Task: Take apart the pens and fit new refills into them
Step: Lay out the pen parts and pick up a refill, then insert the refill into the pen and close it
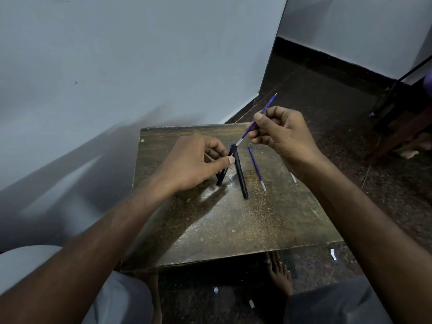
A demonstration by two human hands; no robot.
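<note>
You face a pale grey wall (pixel 117 66) meeting a dark speckled floor (pixel 327 94), with a worn brown desk (pixel 233 225) before you.

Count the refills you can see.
3: one refill pinched in the right hand, one lying on the table, one mostly hidden beside the right wrist. More may be hidden.

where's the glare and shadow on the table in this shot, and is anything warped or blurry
Head view: glare streaks the table below the left hand, whose shadow falls beside the black pen; wide-angle lens bends the wall edges; the refill in the right hand stays sharp; the dim frame corners go soft.
</note>
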